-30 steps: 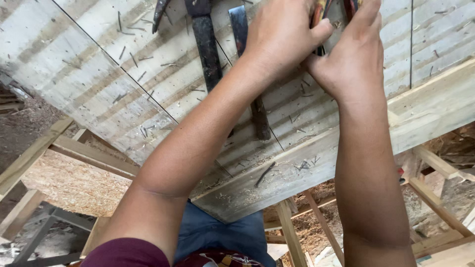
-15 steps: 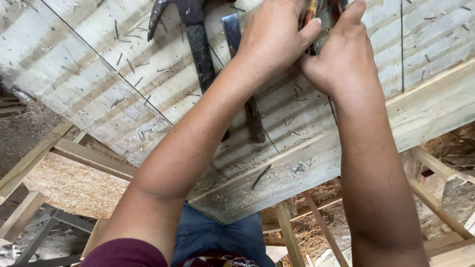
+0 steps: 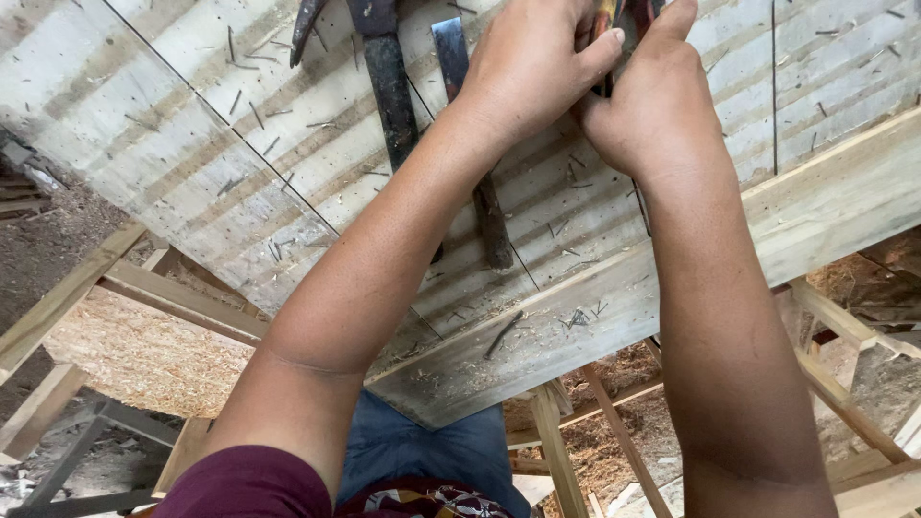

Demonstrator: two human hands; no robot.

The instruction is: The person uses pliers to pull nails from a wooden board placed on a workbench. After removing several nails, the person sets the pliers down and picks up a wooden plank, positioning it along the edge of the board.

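Both hands — left hand (image 3: 532, 67), right hand (image 3: 657, 101) — are closed around a red-and-yellow tool (image 3: 614, 19) at the tabletop's (image 3: 815, 211) far edge; it is mostly hidden and cut off — its kind cannot be told.

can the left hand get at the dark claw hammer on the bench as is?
Probably yes: the dark steel claw hammer lies uncovered on the wooden workbench beside the left hand, but that hand is gripping a small tool with the right hand.

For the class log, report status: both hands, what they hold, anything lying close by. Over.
Left hand and right hand closed together on a red-and-yellow-handled tool, mostly hidden. Claw hammer and chisel lie beside the left forearm on the workbench. Over.
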